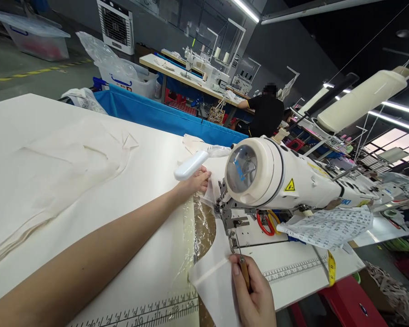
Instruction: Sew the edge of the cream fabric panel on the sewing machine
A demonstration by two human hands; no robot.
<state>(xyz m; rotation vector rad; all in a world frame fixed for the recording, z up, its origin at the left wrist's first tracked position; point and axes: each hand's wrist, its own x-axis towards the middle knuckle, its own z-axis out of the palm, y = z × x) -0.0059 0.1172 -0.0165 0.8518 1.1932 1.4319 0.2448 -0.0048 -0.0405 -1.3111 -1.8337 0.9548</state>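
Observation:
My right hand point(254, 293) is closed around the wooden handle of an awl point(244, 272). The awl's thin metal shaft points up toward the presser foot of a white sewing machine point(282, 177). Under and beside this hand lies a white cloth piece point(216, 277), which runs up along the needle area. Farther back, my left hand point(198, 180) has its fingers bent and pressed together on the far part of the cloth, left of the needle. A white rounded bar point(191, 165) covers part of that hand.
Stacked pale cloth point(71, 159) covers the table's left side. Red-handled scissors point(266, 222), printed paper point(327, 227) and a yellow tape measure point(331, 268) are right of the needle. A blue fabric bin point(163, 113) borders the table; a person point(266, 109) sits beyond.

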